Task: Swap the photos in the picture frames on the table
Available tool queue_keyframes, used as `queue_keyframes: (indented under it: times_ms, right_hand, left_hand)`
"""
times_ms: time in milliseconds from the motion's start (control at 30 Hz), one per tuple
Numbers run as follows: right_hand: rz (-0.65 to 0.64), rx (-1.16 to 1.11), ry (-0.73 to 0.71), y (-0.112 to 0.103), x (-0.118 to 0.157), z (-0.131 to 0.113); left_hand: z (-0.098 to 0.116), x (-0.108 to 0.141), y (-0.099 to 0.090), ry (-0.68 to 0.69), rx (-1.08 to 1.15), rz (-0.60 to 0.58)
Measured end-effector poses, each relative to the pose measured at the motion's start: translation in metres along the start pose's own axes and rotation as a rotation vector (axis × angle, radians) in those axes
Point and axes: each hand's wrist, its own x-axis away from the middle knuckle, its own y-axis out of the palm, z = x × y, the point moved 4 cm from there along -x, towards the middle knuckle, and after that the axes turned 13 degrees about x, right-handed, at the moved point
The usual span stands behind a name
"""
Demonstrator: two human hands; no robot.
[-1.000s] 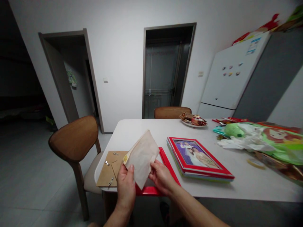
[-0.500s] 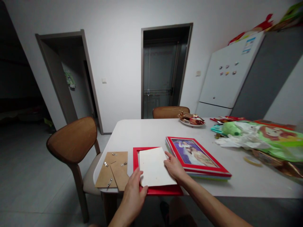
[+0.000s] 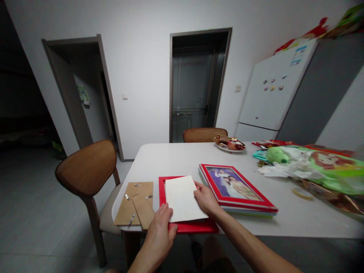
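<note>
A blank white sheet (image 3: 184, 199) lies tilted over a red picture frame (image 3: 197, 227) at the table's near edge. My right hand (image 3: 206, 199) pinches the sheet's right edge. My left hand (image 3: 160, 229) grips the frame's lower left corner, its fingers beside the sheet's left edge and its thumb on the red border. Left of the frame lies a brown backing board (image 3: 125, 216) with metal clips and a stand flap. To the right, a stack of frames is topped by a red framed photo (image 3: 231, 184) of people in formal clothes.
The white table (image 3: 167, 155) holds a plate of wrapped items (image 3: 230, 144) at the back. Green and white plastic packaging (image 3: 313, 161) and a tape roll (image 3: 303, 194) lie on the right. Wooden chairs stand left (image 3: 88, 168) and behind (image 3: 204, 134).
The white sheet has shifted slightly left and away from me with my right hand. Its lower left corner has moved off my left thumb. The left hand has barely moved.
</note>
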Motion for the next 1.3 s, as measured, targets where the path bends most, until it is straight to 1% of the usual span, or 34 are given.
queue_keyframes:
  times_ms: [100, 300, 400, 500, 633, 733, 867, 1067, 1200, 1233, 1300]
  right_hand:
    - [0.004, 0.042, -0.009, 0.001, -0.002, 0.002]
    - [-0.026, 0.115, -0.116, 0.001, -0.006, -0.004]
    - [-0.036, 0.049, -0.071, 0.002, -0.007, -0.002]
    - [-0.017, -0.017, -0.021, 0.005, -0.008, 0.001]
    - [-0.015, -0.011, -0.038, 0.007, -0.007, 0.001]
    - [-0.009, 0.080, -0.093, 0.002, -0.004, -0.005]
    - [0.040, 0.280, -0.146, -0.003, 0.002, -0.014]
    - [0.099, 0.636, -0.175, 0.004, 0.009, -0.011]
    - [0.127, 0.694, -0.220, 0.005, 0.012, -0.011]
    - [0.132, 0.686, -0.234, 0.005, 0.014, -0.012]
    - [0.131, 0.650, -0.277, 0.006, 0.019, -0.017]
  left_hand:
    - [0.002, 0.000, -0.001, 0.003, -0.036, -0.024]
    - [0.008, 0.002, -0.004, 0.028, -0.033, -0.072]
    - [0.008, 0.002, -0.005, 0.020, 0.004, -0.066]
    - [0.005, 0.002, -0.004, 0.021, 0.041, -0.045]
    - [0.004, 0.002, -0.004, 0.038, 0.060, -0.036]
    - [0.006, 0.002, -0.004, 0.038, 0.042, -0.054]
    - [0.008, 0.002, -0.005, 0.025, 0.018, -0.079]
    - [0.007, 0.001, -0.002, 0.043, -0.003, -0.070]
    - [0.005, 0.003, -0.001, 0.038, 0.034, -0.057]
    - [0.003, 0.004, -0.005, 0.032, 0.049, -0.044]
    - [-0.007, 0.009, -0.016, 0.020, 0.067, -0.013]
